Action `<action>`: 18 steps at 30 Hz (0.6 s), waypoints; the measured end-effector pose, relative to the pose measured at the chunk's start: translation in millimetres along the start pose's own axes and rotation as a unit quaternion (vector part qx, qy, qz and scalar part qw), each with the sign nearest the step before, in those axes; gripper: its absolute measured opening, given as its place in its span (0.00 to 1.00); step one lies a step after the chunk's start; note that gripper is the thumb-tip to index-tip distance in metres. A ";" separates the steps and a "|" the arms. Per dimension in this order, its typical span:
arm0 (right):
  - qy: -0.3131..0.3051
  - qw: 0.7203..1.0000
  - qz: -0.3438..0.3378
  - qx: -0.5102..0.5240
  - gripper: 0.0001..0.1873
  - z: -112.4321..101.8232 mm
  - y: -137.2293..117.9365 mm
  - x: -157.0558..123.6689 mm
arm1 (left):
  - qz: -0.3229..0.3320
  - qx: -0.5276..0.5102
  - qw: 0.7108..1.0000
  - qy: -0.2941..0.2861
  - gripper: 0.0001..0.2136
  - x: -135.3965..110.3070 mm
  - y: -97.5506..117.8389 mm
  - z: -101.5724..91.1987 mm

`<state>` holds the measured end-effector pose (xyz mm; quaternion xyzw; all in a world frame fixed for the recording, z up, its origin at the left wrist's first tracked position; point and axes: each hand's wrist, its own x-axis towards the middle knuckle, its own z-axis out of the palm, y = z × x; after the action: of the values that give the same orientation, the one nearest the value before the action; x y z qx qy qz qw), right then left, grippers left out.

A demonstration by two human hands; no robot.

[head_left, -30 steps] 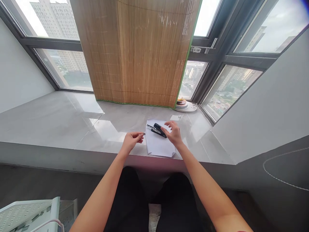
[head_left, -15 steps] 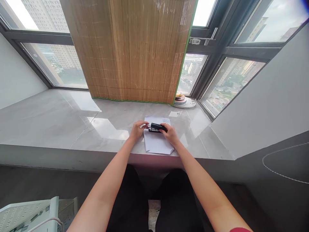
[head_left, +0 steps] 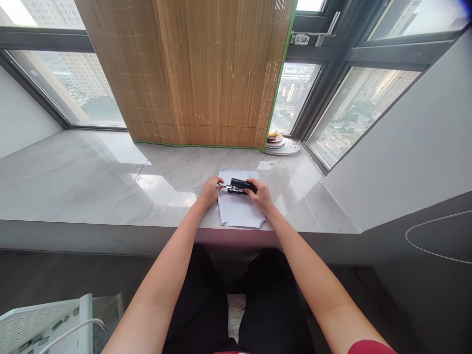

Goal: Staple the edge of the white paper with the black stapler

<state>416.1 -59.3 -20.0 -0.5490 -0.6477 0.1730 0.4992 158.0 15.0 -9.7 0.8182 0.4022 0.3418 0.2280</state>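
The left hand, at the centre of the frame, has its fingers drawn together at the left tip of a stapler's thin metal part; the detail is too small to tell whether they pinch that part or a separate small piece. The right hand, just right of centre, grasps the right end of the black stapler, thumb on the near side and fingers over the far side. The stapler is spread apart: its black upper arm stands above the base, and the metal part extends leftward between the two hands. The stapler is positioned over the upper half of the white paper, which has a printed block near its upper right corner and a folded lower edge. The paper lies on the grey window ledge, near its front edge. A stack of plates sits on the ledge right of upper centre, beside the lower right corner of the bamboo blind, which fills the upper middle of the frame and has a green border. Dark trousers occupy the lower centre, a red sleeve the bottom edge at right, and a white perforated rack the lower left corner.
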 end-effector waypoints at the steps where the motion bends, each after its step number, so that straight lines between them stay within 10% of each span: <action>1: -0.001 1.000 0.000 -0.002 0.17 -0.1 0.4 0.1 | 0.001 -0.002 1.000 -0.002 0.08 0.0 0.0 -0.2; 18: 0.013 1.000 -0.009 0.010 0.16 -3.2 -8.3 0.3 | 0.013 -0.040 0.999 -0.029 0.06 -0.7 0.3 0.6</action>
<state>414.4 -62.8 -12.1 -0.5402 -0.6443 0.1675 0.5148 158.3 14.2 -10.1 0.8230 0.3706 0.3372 0.2676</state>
